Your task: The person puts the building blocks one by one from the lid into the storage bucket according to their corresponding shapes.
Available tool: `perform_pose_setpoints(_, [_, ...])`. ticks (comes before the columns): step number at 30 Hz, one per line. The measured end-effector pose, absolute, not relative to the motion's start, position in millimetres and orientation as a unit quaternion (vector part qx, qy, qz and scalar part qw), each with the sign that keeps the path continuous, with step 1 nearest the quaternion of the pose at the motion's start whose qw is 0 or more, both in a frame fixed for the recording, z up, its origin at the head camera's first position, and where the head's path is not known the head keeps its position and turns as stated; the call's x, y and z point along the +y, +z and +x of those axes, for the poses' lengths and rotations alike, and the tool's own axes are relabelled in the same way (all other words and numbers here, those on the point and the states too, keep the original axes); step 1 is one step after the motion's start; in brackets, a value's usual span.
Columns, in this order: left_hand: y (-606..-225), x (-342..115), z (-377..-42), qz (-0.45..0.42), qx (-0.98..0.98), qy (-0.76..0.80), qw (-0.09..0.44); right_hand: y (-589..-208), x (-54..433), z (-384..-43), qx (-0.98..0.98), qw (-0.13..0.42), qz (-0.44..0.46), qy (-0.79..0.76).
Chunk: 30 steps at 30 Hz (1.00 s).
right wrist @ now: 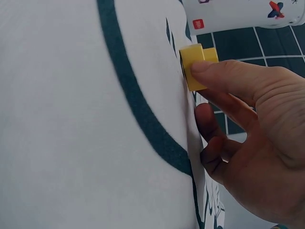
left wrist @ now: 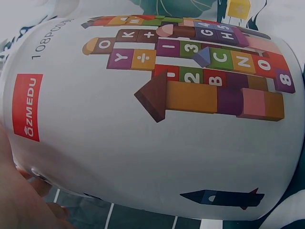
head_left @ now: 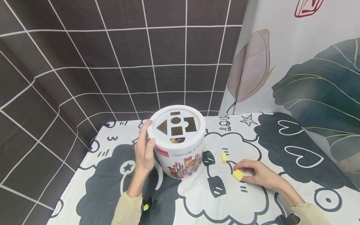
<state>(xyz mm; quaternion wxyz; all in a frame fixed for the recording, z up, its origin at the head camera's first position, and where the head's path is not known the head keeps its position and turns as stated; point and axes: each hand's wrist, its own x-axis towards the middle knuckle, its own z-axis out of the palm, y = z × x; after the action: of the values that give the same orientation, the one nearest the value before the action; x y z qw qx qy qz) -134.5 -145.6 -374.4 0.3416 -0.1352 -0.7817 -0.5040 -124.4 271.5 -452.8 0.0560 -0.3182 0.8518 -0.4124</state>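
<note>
A white bucket (head_left: 180,159) with printed pictures of coloured letter and number blocks stands upright on the cloth. Its white lid (head_left: 161,114) has several shaped cut-outs, and something yellow shows through the front one. My left hand (head_left: 144,153) rests against the bucket's left side, fingers and thumb stretched along the lid's rim. To the right of the bucket, my right hand (head_left: 260,175) pinches a yellow block (head_left: 238,175) between thumb and fingers, low at the cloth. Another yellow block (head_left: 223,158) lies between that hand and the bucket.
A black and white cartoon-print cloth (head_left: 213,206) covers the table. Behind it hangs a dark sheet with a white grid (head_left: 168,50). At the right is a pale curtain with a leaf print (head_left: 323,87).
</note>
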Motion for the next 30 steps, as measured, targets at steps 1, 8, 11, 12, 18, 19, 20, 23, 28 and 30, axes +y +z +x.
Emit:
perform_pose_setpoints(1, [-373.9, -145.4, -134.4, -0.135, -0.781, -0.504, 0.342, -452.5, 271.3, -124.5, 0.852, 0.057, -0.318, -0.412])
perform_pose_setpoints(8, [-372.9, -145.3, -134.1, -0.133, -0.783, -0.503, 0.342, -452.0, 269.6, -124.0, 0.851, 0.051, -0.323, -0.411])
perform_pose_setpoints(11, [-373.6, -145.7, -134.5, -0.133, -0.783, -0.503, 0.341, -451.2, 269.6, -123.1, 0.858, 0.049, -0.312, -0.406])
perform_pose_setpoints(12, [-374.0, -145.8, -134.6, -0.133, -0.783, -0.503, 0.341, -450.6, 269.5, -122.7, 0.861, 0.048, -0.305, -0.405])
perform_pose_setpoints(18, [-374.2, -146.1, -134.7, -0.133, -0.783, -0.504, 0.340, -443.7, 267.6, -122.4, 0.878, 0.015, -0.263, -0.399])
perform_pose_setpoints(19, [-374.1, -146.0, -134.7, -0.133, -0.783, -0.504, 0.340, -442.2, 267.2, -123.0, 0.879, 0.005, -0.263, -0.398])
perform_pose_setpoints(20, [-374.1, -145.9, -134.7, -0.133, -0.783, -0.504, 0.339, -440.3, 266.9, -123.9, 0.880, -0.005, -0.263, -0.397])
perform_pose_setpoints(23, [-374.1, -145.9, -134.8, -0.133, -0.784, -0.504, 0.339, -433.8, 265.5, -126.4, 0.880, -0.037, -0.265, -0.392])
perform_pose_setpoints(28, [-374.0, -145.8, -134.6, -0.131, -0.784, -0.504, 0.338, -418.6, 262.9, -131.5, 0.891, -0.054, -0.246, -0.377])
perform_pose_setpoints(30, [-373.8, -145.5, -134.3, -0.130, -0.783, -0.505, 0.338, -413.0, 261.5, -134.2, 0.895, -0.062, -0.240, -0.371])
